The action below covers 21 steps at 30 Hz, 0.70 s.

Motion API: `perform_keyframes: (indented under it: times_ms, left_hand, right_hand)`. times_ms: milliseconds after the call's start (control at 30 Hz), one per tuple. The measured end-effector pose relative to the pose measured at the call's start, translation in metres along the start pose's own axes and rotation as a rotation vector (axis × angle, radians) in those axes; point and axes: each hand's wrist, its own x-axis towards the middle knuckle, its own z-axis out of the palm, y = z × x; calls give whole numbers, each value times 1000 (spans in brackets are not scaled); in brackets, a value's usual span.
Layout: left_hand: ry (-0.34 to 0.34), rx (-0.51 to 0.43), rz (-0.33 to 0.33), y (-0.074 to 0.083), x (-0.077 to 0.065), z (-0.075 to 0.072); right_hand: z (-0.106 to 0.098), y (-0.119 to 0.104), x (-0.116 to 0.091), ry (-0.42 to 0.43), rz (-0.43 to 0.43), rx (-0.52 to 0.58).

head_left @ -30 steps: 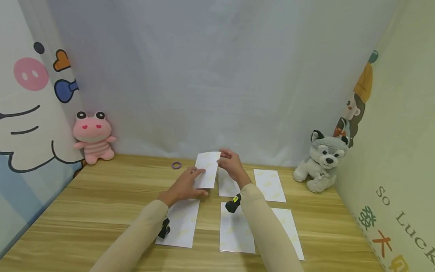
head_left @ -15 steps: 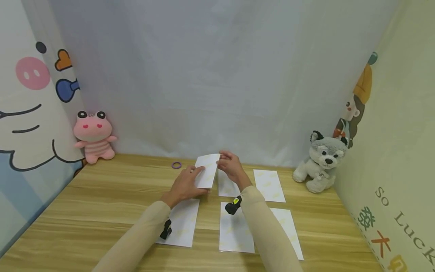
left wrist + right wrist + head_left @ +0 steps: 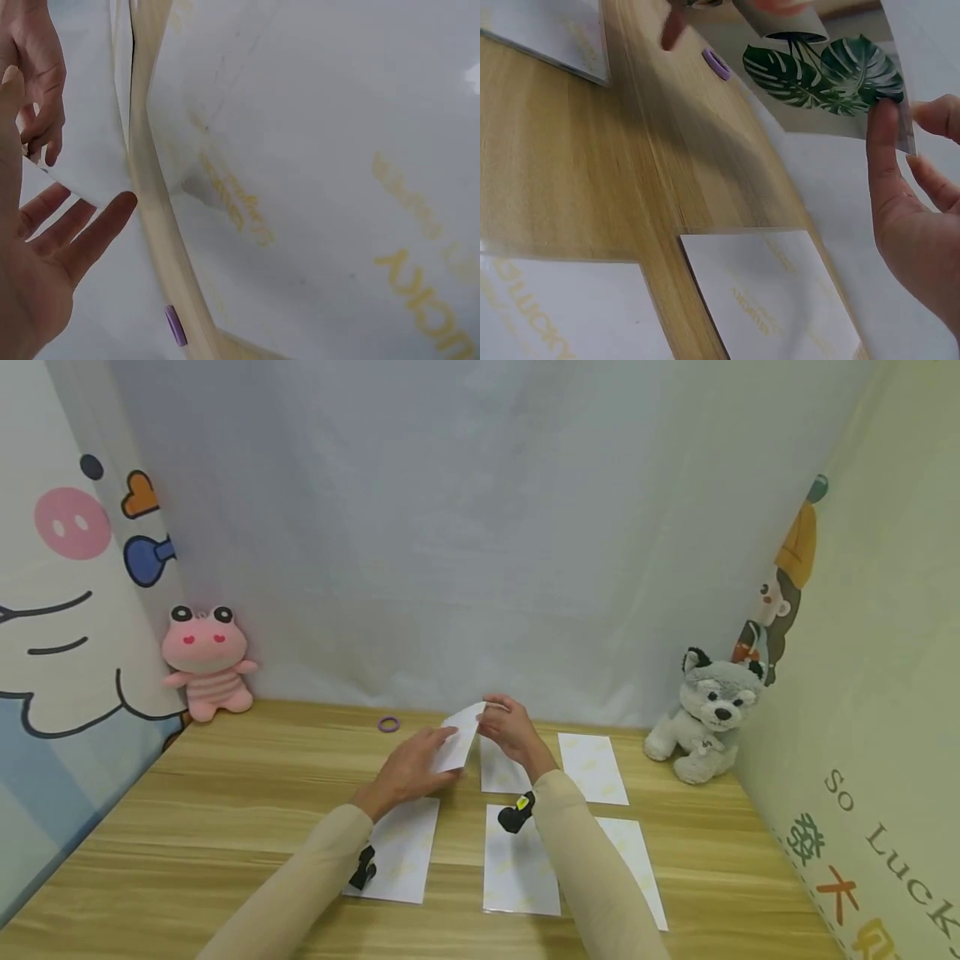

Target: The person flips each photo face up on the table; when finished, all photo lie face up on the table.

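A photo print (image 3: 457,742) is held tilted above the table between both hands. Its white back faces up in the head view. The right wrist view shows its picture side, with green monstera leaves (image 3: 821,75). My right hand (image 3: 513,731) pinches the print's right edge between thumb and fingers. At the print's left side, my left hand (image 3: 412,767) holds it between spread digits, with one fingertip on the white back. Other prints lie with white backs up: one (image 3: 405,852) under the left forearm, one (image 3: 517,868) by the right forearm, and one (image 3: 504,768) beneath the right hand.
More white-backed prints lie at the back right (image 3: 592,768) and front right (image 3: 637,868). A purple ring (image 3: 388,724) rests near the wooden table's (image 3: 225,827) back edge. A pink plush toy (image 3: 206,664) sits at left and a grey plush dog (image 3: 705,718) at right.
The held print has tipped further, so its white back looks narrower, and its far edge has dropped slightly. Both hands stay in nearly the same place.
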Motion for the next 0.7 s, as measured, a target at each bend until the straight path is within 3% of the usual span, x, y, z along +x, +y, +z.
perform_keyframes:
  times_ms: [267, 533, 700]
  left_hand:
    - [9, -136, 55, 10, 3, -2]
    - [-41, -176, 40, 14, 1, 0]
    - [-23, -212, 37, 14, 2, 0]
  right_hand:
    - [-1, -3, -1, 18, 19, 83]
    - [0, -1, -2, -2, 11, -1]
    - [6, -2, -3, 3, -12, -53]
